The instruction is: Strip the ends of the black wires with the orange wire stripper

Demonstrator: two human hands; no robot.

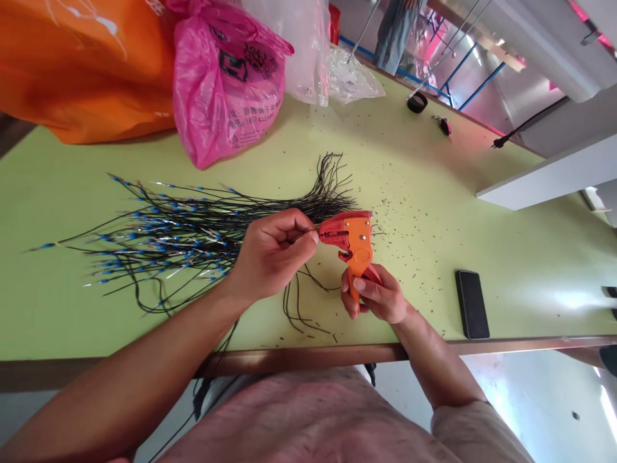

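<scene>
My right hand [373, 294] is wrapped round the handles of an orange and red wire stripper [359, 235], its jaws pointing left. Thumb and fingertip of my left hand [274, 251] pinch a thin black wire [317, 230] right at the mouth of the tool; how far the wire reaches into the jaws is hidden. Behind and left of my hands lies a large bundle of black wires [193, 222], many with blue sleeves and shiny tips at the left end. A few loose black wires [294, 302] lie below the tool.
A pink plastic bag [231, 83], an orange bag [87, 71] and clear plastic bags [299, 51] stand at the back left. A phone [472, 303] lies at right. Farther back are black tape [417, 102] and a small cutter [443, 126]. Tiny black scraps dot the green table [409, 173].
</scene>
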